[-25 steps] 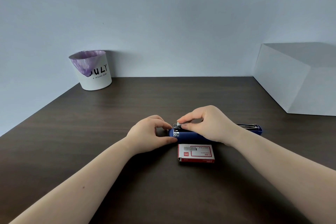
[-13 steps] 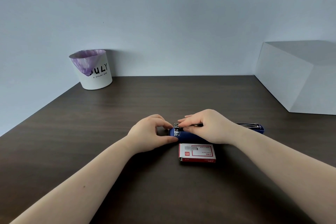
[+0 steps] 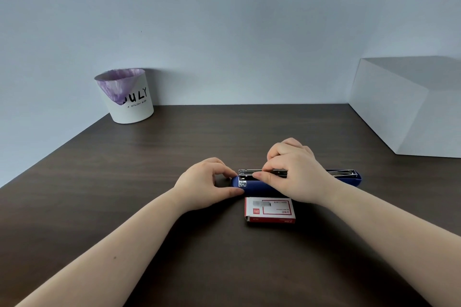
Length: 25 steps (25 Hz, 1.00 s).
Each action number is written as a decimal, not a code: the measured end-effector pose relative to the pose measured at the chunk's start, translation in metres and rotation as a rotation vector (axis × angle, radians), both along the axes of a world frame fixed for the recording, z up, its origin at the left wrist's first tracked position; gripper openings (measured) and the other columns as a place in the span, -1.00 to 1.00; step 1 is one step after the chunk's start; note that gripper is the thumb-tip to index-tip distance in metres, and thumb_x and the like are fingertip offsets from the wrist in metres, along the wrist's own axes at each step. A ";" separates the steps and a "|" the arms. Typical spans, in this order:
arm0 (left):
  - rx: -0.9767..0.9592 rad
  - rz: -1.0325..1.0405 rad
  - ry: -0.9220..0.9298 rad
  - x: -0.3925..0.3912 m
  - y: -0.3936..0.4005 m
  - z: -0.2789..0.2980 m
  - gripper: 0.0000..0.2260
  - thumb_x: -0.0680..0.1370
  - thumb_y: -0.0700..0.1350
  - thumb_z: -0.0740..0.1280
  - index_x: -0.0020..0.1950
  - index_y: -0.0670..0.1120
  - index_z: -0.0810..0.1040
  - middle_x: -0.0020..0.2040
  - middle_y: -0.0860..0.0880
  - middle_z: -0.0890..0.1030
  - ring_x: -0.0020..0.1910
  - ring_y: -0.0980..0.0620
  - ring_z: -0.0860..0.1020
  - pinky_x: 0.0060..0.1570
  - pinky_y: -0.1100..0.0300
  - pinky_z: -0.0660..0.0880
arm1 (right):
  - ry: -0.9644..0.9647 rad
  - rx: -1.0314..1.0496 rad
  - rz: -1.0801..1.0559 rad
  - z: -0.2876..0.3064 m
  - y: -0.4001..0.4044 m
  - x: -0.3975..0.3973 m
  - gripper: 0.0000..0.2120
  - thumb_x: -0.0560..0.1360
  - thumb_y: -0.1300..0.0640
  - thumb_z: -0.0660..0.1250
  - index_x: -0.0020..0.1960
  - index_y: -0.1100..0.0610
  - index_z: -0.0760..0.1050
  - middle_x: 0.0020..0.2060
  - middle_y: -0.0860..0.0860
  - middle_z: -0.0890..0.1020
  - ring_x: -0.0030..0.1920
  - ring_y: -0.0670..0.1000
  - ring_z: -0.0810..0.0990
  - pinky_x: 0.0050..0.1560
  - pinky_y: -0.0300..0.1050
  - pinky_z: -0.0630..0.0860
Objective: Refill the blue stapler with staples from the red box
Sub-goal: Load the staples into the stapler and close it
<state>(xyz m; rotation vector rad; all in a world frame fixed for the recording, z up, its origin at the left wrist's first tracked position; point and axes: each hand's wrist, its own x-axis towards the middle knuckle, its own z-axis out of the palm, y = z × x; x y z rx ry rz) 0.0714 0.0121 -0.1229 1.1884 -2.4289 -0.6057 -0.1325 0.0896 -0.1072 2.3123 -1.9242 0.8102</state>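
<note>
The blue stapler [image 3: 259, 187] lies opened flat across the dark table [image 3: 124, 182], its metal staple channel facing up. My left hand [image 3: 207, 183] pinches the stapler's left end between thumb and fingers. My right hand [image 3: 294, 172] rests over the middle of the channel, thumb and fingers pinched on a staple strip [image 3: 270, 171] lying along it. The stapler's opened lid [image 3: 349, 176] sticks out to the right past my wrist. The red staple box [image 3: 270, 210] lies flat just in front of the stapler, its left flap slightly open.
A white bin [image 3: 126, 96] with a purple liner stands at the table's back left corner. A large white block [image 3: 409, 107] occupies the back right. A pale wall runs behind the table.
My right hand has shifted right along the channel, uncovering its left part with the metal strip in it. My left hand has stayed on the stapler's end.
</note>
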 end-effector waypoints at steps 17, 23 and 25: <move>-0.043 -0.002 -0.102 -0.003 0.008 0.007 -0.68 0.39 0.12 0.43 0.11 0.08 0.61 0.01 0.12 0.51 -0.26 0.18 0.47 -0.05 0.24 0.39 | 0.317 0.609 -0.251 0.024 0.031 -0.067 -0.34 0.26 -0.43 0.29 0.29 -0.19 0.37 0.16 -0.12 0.48 0.24 0.00 0.39 0.25 0.07 0.33; -0.049 0.012 -0.172 -0.004 0.012 0.008 -0.67 0.43 0.16 0.37 0.16 0.13 0.55 0.06 0.13 0.45 -0.03 0.13 0.44 0.09 0.14 0.47 | 0.204 0.558 -0.238 0.043 0.044 -0.080 -0.79 0.42 0.04 0.40 -0.04 0.00 0.40 -0.07 -0.02 0.56 -0.08 0.02 0.52 -0.08 -0.13 0.45; -0.046 0.023 -0.161 -0.004 0.013 0.008 -0.68 0.42 0.17 0.37 0.14 0.14 0.55 0.04 0.15 0.42 -0.06 0.12 0.44 0.07 0.12 0.48 | 0.131 0.468 -0.254 0.049 0.041 -0.078 -0.80 0.38 0.08 0.42 -0.07 0.01 0.43 -0.09 -0.02 0.59 -0.12 0.03 0.54 -0.12 -0.11 0.47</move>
